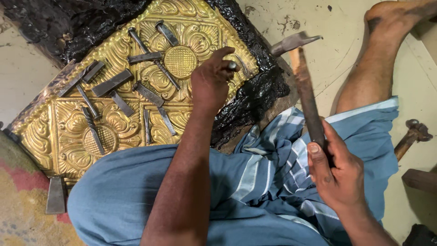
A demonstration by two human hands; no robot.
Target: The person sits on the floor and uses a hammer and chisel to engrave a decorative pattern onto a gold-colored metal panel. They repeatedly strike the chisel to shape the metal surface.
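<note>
Chasing step: left hand grips punch upright on brass sheet; right hand clenches raised hammer; next needs aimed strike.

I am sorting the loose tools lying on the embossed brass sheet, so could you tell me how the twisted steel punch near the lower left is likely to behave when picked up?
The twisted punch looks like solid steel, so probably stiff and heavy for its size. Its spiral ridges should aid grip. Lying flat on the brass sheet, it seems unlikely to roll.
</note>
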